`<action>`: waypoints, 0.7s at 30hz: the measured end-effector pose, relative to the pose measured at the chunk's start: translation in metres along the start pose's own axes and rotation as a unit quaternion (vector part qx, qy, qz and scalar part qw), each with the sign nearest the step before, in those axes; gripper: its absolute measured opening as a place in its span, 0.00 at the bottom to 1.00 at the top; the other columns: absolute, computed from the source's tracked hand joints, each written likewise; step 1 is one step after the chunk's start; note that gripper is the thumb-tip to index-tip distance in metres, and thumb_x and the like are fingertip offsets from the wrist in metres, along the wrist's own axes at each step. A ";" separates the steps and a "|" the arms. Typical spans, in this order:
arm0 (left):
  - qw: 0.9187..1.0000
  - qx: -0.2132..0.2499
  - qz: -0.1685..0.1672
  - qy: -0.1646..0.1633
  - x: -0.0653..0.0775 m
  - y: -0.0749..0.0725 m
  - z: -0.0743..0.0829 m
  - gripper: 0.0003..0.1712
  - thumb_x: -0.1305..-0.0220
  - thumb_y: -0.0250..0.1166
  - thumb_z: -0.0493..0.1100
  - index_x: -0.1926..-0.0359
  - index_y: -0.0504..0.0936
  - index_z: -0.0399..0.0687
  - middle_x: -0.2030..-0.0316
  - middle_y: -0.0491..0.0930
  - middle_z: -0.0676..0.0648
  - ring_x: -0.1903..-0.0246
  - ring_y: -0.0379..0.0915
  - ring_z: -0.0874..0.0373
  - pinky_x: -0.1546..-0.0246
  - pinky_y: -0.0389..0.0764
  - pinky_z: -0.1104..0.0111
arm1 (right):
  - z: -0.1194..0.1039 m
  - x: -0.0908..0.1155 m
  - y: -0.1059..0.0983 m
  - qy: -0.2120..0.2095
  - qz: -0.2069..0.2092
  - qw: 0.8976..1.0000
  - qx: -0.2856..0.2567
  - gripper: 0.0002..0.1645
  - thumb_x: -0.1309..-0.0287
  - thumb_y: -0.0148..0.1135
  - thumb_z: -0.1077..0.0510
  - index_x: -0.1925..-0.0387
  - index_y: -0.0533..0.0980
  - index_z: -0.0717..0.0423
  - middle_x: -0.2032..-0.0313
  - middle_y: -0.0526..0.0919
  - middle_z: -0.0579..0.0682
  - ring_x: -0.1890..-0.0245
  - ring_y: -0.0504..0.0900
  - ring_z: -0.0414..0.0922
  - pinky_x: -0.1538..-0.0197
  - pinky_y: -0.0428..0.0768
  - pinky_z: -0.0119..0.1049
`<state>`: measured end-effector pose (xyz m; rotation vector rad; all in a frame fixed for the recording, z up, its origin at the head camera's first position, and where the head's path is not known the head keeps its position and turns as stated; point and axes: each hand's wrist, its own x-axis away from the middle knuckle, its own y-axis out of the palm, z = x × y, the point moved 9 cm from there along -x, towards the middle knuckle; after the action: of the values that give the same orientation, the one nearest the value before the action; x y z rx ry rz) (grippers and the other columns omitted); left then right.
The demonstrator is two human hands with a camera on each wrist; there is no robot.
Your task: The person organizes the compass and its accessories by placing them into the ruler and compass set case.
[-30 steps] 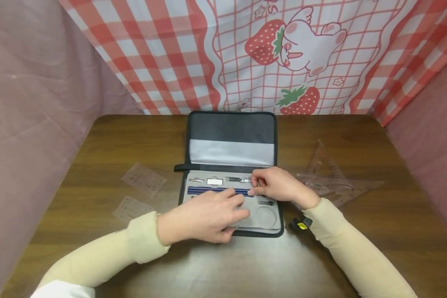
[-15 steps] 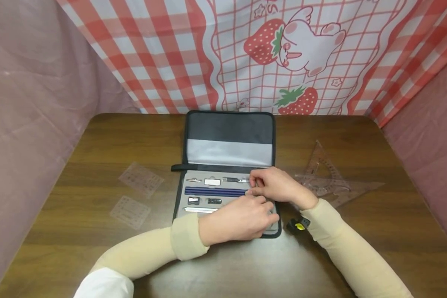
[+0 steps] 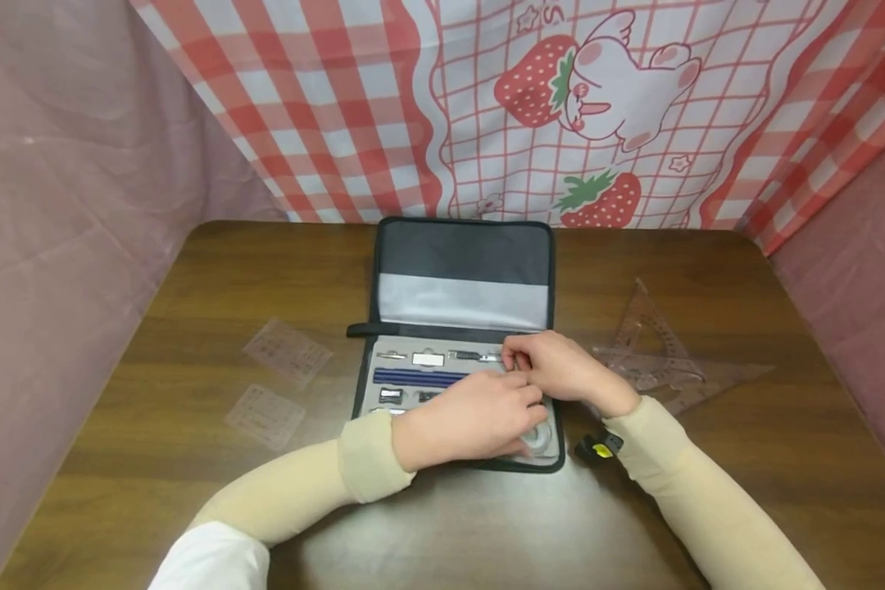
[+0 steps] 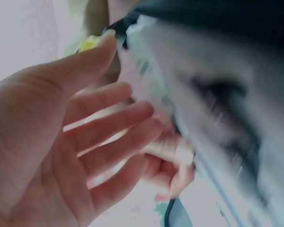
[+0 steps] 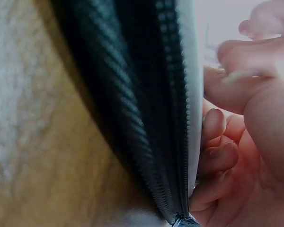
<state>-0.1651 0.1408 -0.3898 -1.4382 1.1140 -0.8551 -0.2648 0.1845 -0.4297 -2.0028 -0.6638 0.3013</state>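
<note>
An unzipped black stationery case (image 3: 466, 247) lies open on the table, its grey insert fitted with drawing tools. Blue pencils (image 3: 413, 377) lie across the insert, below a white eraser (image 3: 428, 359) and a mechanical pencil (image 3: 466, 356). A pencil sharpener (image 3: 391, 396) sits lower left. Over the insert's right half is my left hand (image 3: 475, 414), fingers spread and loosely bent, palm holding nothing in the left wrist view. My right hand (image 3: 564, 366) bends its fingers (image 5: 217, 163) at the insert's upper right edge; I cannot tell whether it pinches something.
Two clear stencils (image 3: 265, 415) lie left of the case. To its right are two clear set squares (image 3: 696, 381), overlapping. A small black-and-yellow object (image 3: 600, 447) is beside the right cuff. A strawberry-print checked cloth (image 3: 339, 106) hangs behind the table.
My left hand has moved right across the insert, then slightly away toward the right hand, uncovering the sharpener. My right hand stays at the upper right corner.
</note>
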 end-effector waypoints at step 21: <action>0.989 0.067 -0.129 0.016 0.053 0.025 0.004 0.46 0.36 0.62 0.67 0.24 0.60 0.56 0.23 0.51 0.53 0.27 0.52 0.53 0.35 0.66 0.59 | 0.019 0.065 0.002 0.013 0.006 0.999 -0.044 0.16 0.45 0.74 0.45 0.74 0.73 0.43 0.83 0.67 0.34 0.83 0.66 0.33 0.78 0.64 0.30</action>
<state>-0.1500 0.0916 -0.4186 -1.4797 0.8864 -1.1166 -0.2199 0.2345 -0.4376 -2.0919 -0.6581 0.2566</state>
